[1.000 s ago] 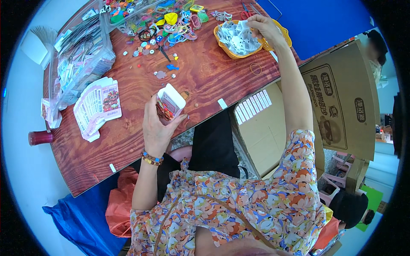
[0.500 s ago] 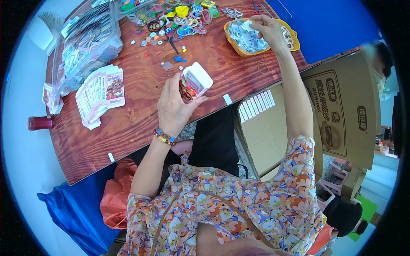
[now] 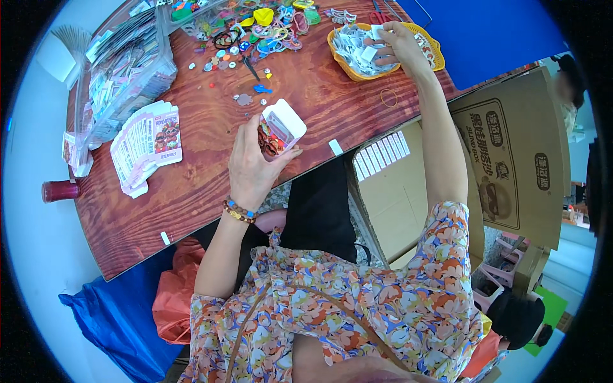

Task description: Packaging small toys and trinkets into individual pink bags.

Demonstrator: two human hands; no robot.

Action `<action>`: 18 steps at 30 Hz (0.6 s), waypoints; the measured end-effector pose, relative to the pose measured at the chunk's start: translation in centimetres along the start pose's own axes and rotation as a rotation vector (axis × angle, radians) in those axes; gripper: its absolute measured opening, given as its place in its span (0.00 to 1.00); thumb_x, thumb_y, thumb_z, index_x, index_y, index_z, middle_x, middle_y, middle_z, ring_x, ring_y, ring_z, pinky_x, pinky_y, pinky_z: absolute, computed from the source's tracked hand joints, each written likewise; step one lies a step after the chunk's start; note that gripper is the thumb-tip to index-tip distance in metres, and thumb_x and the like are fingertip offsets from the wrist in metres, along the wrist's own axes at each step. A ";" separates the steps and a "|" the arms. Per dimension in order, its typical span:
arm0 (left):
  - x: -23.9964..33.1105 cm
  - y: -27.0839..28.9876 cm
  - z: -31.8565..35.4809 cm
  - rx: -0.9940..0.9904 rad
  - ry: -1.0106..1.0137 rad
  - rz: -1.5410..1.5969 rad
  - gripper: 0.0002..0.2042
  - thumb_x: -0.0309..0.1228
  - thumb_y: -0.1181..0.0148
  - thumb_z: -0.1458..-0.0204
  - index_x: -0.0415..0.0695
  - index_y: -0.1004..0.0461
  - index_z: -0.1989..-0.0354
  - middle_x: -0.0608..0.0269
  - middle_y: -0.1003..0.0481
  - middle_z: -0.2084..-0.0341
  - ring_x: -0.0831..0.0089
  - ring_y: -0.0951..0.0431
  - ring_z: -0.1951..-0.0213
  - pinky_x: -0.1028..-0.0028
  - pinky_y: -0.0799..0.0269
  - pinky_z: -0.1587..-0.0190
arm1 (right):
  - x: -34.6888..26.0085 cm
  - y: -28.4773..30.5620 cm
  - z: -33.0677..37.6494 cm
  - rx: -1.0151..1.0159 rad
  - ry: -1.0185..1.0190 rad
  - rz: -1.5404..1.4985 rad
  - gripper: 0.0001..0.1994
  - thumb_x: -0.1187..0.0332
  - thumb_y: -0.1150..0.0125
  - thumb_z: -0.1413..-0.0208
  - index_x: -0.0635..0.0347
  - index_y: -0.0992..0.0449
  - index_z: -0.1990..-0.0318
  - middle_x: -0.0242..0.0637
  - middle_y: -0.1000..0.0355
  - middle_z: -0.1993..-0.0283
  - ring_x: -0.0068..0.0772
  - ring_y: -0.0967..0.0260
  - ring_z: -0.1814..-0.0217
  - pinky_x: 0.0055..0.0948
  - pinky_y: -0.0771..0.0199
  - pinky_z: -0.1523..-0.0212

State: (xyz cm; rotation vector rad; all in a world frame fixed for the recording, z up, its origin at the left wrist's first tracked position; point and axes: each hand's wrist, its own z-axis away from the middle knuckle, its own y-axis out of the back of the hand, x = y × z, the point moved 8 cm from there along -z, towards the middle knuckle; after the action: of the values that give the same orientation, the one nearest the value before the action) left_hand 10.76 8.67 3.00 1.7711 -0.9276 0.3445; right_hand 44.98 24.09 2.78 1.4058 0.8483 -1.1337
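Note:
My left hand (image 3: 250, 159) grips a small paper box (image 3: 271, 137) tilted above the table's near edge. Its white flap (image 3: 290, 115) stands open, and a card-like piece shows inside. At the far right, my right hand (image 3: 405, 50) reaches over a yellow basket (image 3: 341, 62) full of small clear-and-white packets (image 3: 357, 46). A small white packet (image 3: 376, 31) is pinched at its fingertips, and other packets lie just under the fingers. Beside that basket, partly behind my hand, another yellow basket (image 3: 439, 52) holds small round brown-and-white pieces.
On the left lie fanned flat printed boxes (image 3: 137, 150), a clear bin (image 3: 163, 73) of packets and a dark red jar (image 3: 60, 191). Colourful trinkets (image 3: 274, 38) cover the back. A rubber band (image 3: 389, 97) lies below the basket. An open carton (image 3: 399, 198) stands below the right edge.
The right hand's fingers have shifted a little over the packets, still pinching a white one. The left hand still holds the open box. The whole view has shifted slightly.

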 end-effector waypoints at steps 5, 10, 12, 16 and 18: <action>-0.6 -0.2 -0.3 -0.035 0.034 -0.012 0.42 0.41 0.22 0.64 0.36 0.37 0.41 0.49 0.28 0.56 0.51 0.26 0.53 0.59 0.27 0.52 | -3.1 0.2 1.8 0.046 0.150 0.311 0.12 0.59 0.41 0.38 0.58 0.23 0.55 0.31 0.22 0.63 0.21 0.22 0.63 0.20 0.27 0.66; -0.3 -0.3 -1.0 -0.009 0.052 -0.059 0.41 0.42 0.22 0.65 0.38 0.36 0.42 0.49 0.28 0.55 0.51 0.26 0.52 0.58 0.26 0.52 | -8.9 -5.2 8.0 -0.056 0.533 0.129 0.08 0.66 0.36 0.43 0.60 0.19 0.62 0.35 0.23 0.52 0.21 0.28 0.52 0.27 0.29 0.51; -0.8 -0.3 -0.8 0.007 0.054 -0.150 0.41 0.41 0.22 0.65 0.40 0.36 0.42 0.51 0.28 0.55 0.52 0.25 0.53 0.59 0.25 0.55 | -10.2 -10.5 11.7 -0.283 0.342 -0.008 0.07 0.68 0.36 0.44 0.61 0.20 0.62 0.38 0.26 0.46 0.25 0.30 0.46 0.29 0.31 0.45; 0.6 -0.5 -1.5 0.029 0.033 -0.098 0.40 0.41 0.22 0.65 0.40 0.36 0.41 0.52 0.28 0.57 0.53 0.24 0.55 0.60 0.24 0.57 | -8.6 -14.0 13.8 -0.288 0.427 0.198 0.06 0.69 0.35 0.46 0.60 0.20 0.63 0.41 0.30 0.40 0.32 0.34 0.37 0.30 0.35 0.41; 1.3 -0.7 -1.8 0.034 0.036 -0.082 0.40 0.39 0.22 0.64 0.40 0.36 0.41 0.52 0.29 0.58 0.52 0.25 0.54 0.59 0.25 0.56 | -8.7 -14.6 15.4 -0.160 0.635 0.678 0.07 0.69 0.35 0.45 0.59 0.19 0.60 0.45 0.30 0.39 0.39 0.34 0.35 0.32 0.34 0.42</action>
State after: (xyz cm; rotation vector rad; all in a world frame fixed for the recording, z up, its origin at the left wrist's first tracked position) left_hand 12.48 9.88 4.03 1.8230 -0.8249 0.3402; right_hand 25.98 12.10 7.38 1.7529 0.7672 -0.0925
